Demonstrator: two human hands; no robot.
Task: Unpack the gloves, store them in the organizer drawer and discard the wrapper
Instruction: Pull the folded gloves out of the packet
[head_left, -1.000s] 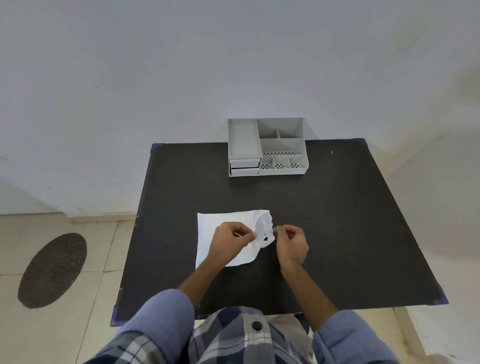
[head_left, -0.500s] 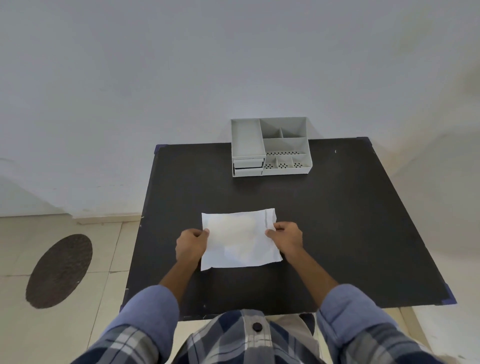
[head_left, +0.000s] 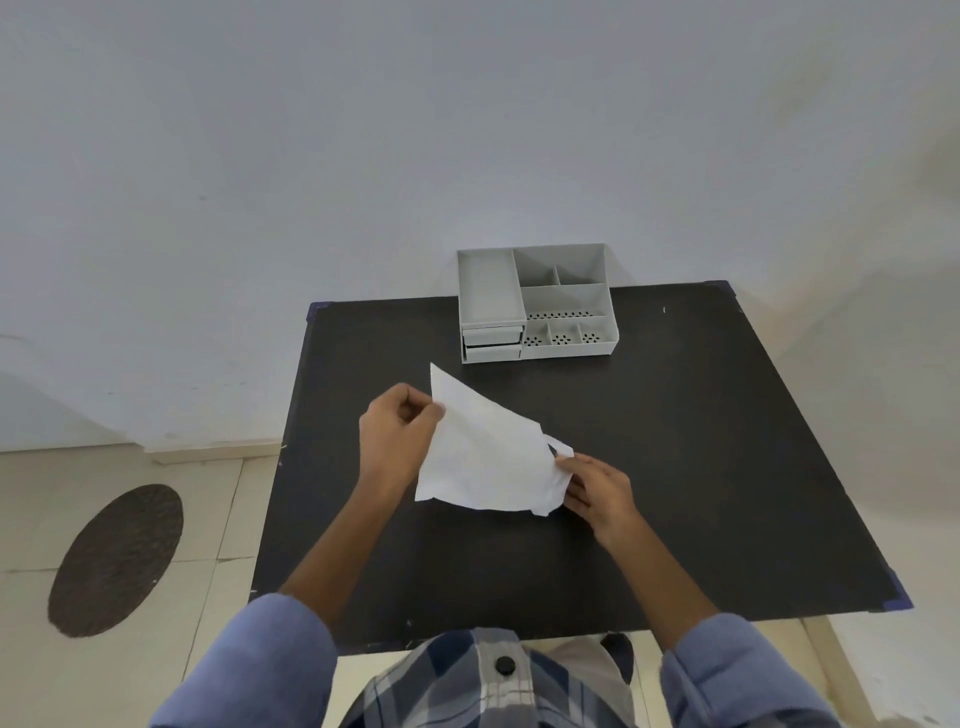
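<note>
Both hands, left and right, pinch a blank white wrapper, tilted, nearside of the organizer.

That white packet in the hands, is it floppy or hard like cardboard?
Probably floppy: the white packet bends and creases between the left hand and the right hand. It looks light too, since pinched edges alone hold it up. Its torn right edge suggests it rips easily.

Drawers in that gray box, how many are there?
2, stacked at the organizer's front left: upper drawer, lower drawer. Others may be hidden.
</note>
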